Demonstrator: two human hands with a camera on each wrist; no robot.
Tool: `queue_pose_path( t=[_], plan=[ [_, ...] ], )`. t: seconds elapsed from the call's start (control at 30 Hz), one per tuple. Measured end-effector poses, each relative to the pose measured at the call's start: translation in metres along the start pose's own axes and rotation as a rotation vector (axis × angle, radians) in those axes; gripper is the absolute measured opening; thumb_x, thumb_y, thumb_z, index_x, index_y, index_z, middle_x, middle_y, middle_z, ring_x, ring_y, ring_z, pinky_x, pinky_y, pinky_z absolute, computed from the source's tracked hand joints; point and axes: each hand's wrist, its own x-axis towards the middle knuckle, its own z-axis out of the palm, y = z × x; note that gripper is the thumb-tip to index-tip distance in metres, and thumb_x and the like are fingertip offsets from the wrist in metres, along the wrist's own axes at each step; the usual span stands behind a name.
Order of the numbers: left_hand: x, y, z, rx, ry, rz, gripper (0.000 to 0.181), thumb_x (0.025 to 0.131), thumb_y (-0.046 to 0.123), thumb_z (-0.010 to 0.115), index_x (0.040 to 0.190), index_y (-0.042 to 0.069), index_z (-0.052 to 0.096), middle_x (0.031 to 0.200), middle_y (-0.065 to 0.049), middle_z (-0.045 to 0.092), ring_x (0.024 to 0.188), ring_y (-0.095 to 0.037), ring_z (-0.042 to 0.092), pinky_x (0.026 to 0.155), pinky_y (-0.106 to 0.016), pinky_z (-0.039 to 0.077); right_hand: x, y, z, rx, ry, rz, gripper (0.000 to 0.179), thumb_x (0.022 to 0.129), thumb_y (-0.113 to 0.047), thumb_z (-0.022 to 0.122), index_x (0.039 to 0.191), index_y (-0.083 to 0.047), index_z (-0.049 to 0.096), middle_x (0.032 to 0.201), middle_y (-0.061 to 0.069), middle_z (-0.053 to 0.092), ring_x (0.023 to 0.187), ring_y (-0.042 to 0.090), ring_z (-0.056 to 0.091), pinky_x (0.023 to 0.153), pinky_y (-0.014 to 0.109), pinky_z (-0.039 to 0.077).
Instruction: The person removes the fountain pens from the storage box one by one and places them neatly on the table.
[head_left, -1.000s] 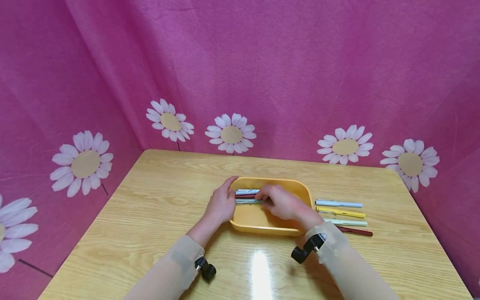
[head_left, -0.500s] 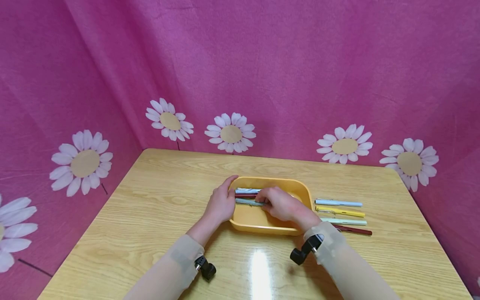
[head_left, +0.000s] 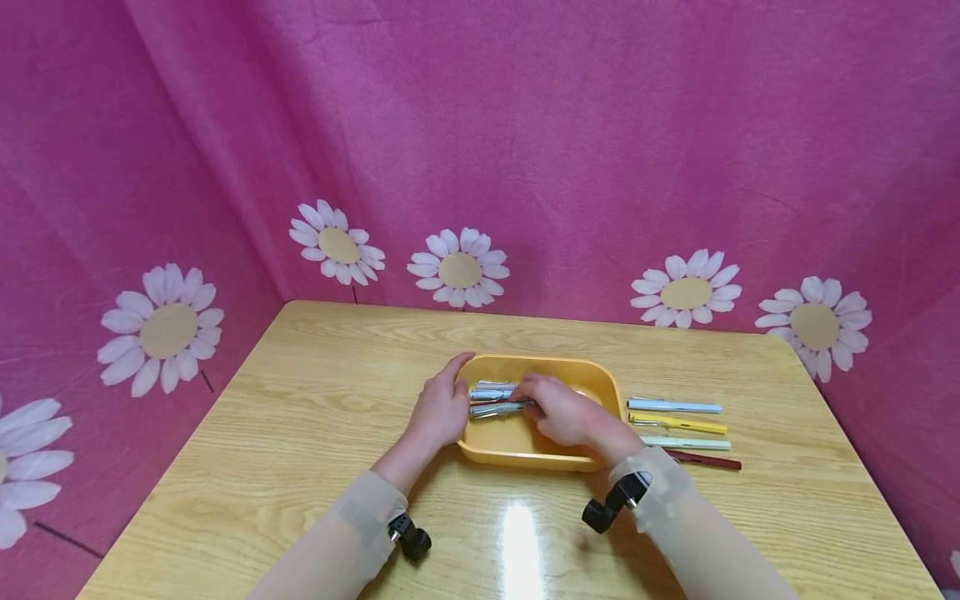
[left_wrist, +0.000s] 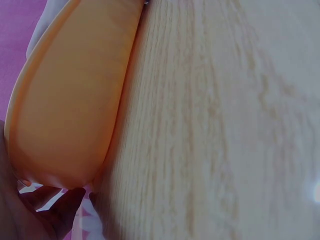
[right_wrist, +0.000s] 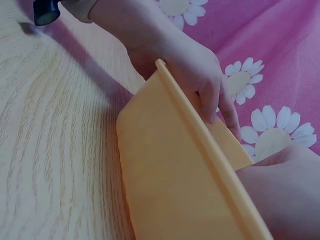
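In the head view a yellow-orange plastic tray sits on the table. My left hand grips its left end, also seen in the right wrist view as a hand over the rim. Inside the tray, my right hand has curled fingers pinching a grey-green clip pen near its right end; the fingers cover that end. Just behind lies a light blue pen, with a paler pen farther back and a dark red one mostly hidden. The tray wall hides the right fingertips in the right wrist view.
Right of the tray, pens lie side by side on the wooden table: light blue, yellow, mint green and dark red, the last partly behind the right forearm. A pink flowered curtain hangs along the table's back and sides.
The pens in the tray have shifted: the grey-green pen's left end has come nearer, the light blue one has too, and the dark red one is now mostly covered. The left hand stays in place.
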Motion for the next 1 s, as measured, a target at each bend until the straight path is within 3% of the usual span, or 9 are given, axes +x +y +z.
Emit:
queue_pose_path(
  t=[0.23, 0.53, 1.0],
  plan=[
    [-0.001, 0.001, 0.001, 0.007, 0.001, -0.011, 0.052, 0.106, 0.009, 0.045, 0.155, 0.023, 0.054, 0.136, -0.018, 0.068, 0.114, -0.033, 0.066, 0.102, -0.054, 0.051, -0.005, 0.001, -0.004, 0.023, 0.047, 0.014, 0.022, 0.096, 0.006, 0.067, 0.113, -0.003, 0.076, 0.106, 0.004, 0.065, 0.1, 0.021, 0.064, 0.096, 0.042, 0.055],
    [-0.001, 0.001, 0.001, 0.014, -0.001, -0.036, 0.05, 0.109, 0.01, 0.045, 0.156, 0.024, 0.053, 0.141, -0.016, 0.066, 0.124, -0.035, 0.063, 0.107, -0.054, 0.047, -0.013, 0.001, -0.015, 0.024, 0.074, 0.023, 0.021, 0.097, 0.008, 0.064, 0.113, -0.002, 0.074, 0.106, 0.004, 0.069, 0.102, 0.023, 0.066, 0.094, 0.044, 0.056],
    [-0.001, 0.003, 0.0, 0.002, -0.013, -0.052, 0.049, 0.11, 0.011, 0.043, 0.157, 0.022, 0.052, 0.141, -0.016, 0.065, 0.122, -0.032, 0.063, 0.106, -0.055, 0.048, -0.029, 0.001, -0.027, 0.08, 0.107, 0.025, 0.024, 0.097, 0.01, 0.064, 0.113, -0.004, 0.075, 0.107, 0.003, 0.073, 0.103, 0.021, 0.068, 0.093, 0.044, 0.057]
  ],
)
